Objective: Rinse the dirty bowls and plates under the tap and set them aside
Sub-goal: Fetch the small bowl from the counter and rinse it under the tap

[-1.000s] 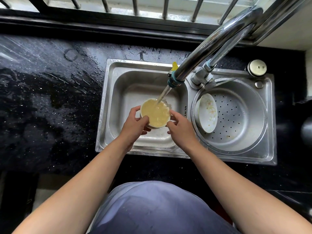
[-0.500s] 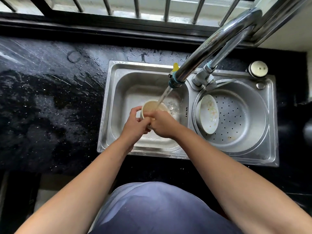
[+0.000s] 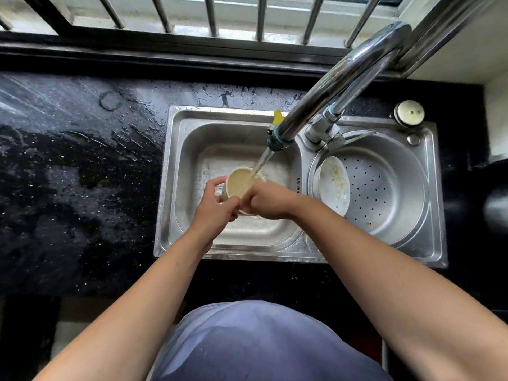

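A small cream bowl (image 3: 238, 184) full of cloudy yellowish water sits under the running tap (image 3: 316, 105) over the left sink basin (image 3: 192, 149). My left hand (image 3: 213, 206) grips the bowl's left rim and side. My right hand (image 3: 268, 200) lies over the bowl's right part, fingers down inside or on the rim, hiding that half. The water stream falls into the bowl by my right hand. A white plate with a flower print (image 3: 334, 185) leans on its edge against the left wall of the round right basin.
The round right basin (image 3: 384, 188) has a perforated floor. A wet black stone counter (image 3: 77, 166) spreads to the left. A round metal cap (image 3: 409, 112) sits at the sink's back right corner. Window bars (image 3: 211, 15) run behind the sink.
My right hand has moved from the bowl's right rim to over and into the bowl. The bowl has tilted slightly and stays under the stream; my left hand keeps its grip.
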Demonstrator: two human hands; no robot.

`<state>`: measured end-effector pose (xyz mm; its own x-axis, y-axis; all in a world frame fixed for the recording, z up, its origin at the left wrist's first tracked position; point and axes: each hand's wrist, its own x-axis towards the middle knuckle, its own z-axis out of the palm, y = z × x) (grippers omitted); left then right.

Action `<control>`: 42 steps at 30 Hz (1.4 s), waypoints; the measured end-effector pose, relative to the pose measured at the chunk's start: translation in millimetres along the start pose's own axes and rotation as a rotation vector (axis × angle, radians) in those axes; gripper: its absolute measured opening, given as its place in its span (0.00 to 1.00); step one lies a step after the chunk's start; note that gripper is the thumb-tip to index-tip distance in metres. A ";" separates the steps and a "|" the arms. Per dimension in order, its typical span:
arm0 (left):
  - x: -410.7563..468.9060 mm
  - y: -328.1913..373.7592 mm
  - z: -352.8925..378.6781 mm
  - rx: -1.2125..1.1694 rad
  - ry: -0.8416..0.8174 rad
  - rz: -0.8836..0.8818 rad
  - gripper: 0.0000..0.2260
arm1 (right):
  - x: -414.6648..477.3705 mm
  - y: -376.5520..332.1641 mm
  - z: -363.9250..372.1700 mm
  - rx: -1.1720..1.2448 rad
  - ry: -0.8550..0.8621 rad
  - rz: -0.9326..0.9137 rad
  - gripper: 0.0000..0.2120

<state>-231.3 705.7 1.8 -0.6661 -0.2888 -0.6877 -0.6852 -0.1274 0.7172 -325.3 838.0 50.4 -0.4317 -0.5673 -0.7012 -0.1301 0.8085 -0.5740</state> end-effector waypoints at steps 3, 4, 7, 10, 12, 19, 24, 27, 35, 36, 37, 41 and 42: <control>-2.1 -0.8 7.6 0.028 -0.038 0.012 0.26 | 1.7 -6.8 -0.5 -0.164 0.093 -0.021 0.09; -1.8 -1.8 10.4 0.027 -0.040 0.013 0.25 | 2.6 -9.9 2.0 -0.164 0.124 -0.068 0.09; 2.2 -0.5 10.4 -0.019 -0.028 0.009 0.19 | -0.9 -10.9 2.3 -0.032 0.079 -0.095 0.08; 4.7 1.0 3.6 -0.025 -0.023 0.018 0.20 | -7.9 4.5 2.6 -0.047 0.003 -0.023 0.12; 3.2 -2.2 3.5 -0.007 -0.038 0.004 0.23 | -9.6 5.5 6.1 -0.228 0.053 0.047 0.11; 7.2 -8.3 5.7 -0.093 -0.016 -0.026 0.20 | -4.0 -4.3 18.8 -0.040 0.056 -0.048 0.13; 6.9 -9.5 3.0 -0.136 -0.023 -0.037 0.19 | -17.4 18.3 27.4 -0.201 0.194 -0.062 0.11; 1.5 -9.0 -0.5 -0.170 -0.046 -0.058 0.22 | -17.4 23.2 38.3 -0.065 0.334 -0.115 0.12; -12.8 -25.7 -0.7 -0.250 -0.082 -0.280 0.22 | -7.2 27.7 56.7 1.155 0.407 0.070 0.14; -14.3 -28.9 4.6 -0.294 -0.118 -0.330 0.24 | -3.3 27.3 59.1 1.347 0.393 0.108 0.13; -14.7 -31.7 10.1 -0.384 -0.159 -0.387 0.26 | 0.5 27.4 60.6 1.557 0.379 0.161 0.12; -8.9 -31.5 23.6 -0.869 -0.175 -0.477 0.29 | 7.2 31.6 68.2 2.032 0.342 0.343 0.16; -6.0 -30.5 24.6 -0.920 -0.138 -0.444 0.27 | 6.3 32.8 71.0 2.028 0.323 0.358 0.17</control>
<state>-213.7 734.7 -18.7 -0.4762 0.0656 -0.8769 -0.4254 -0.8899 0.1645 -269.0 849.8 -2.8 -0.3440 -0.2376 -0.9084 0.8186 -0.5498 -0.1662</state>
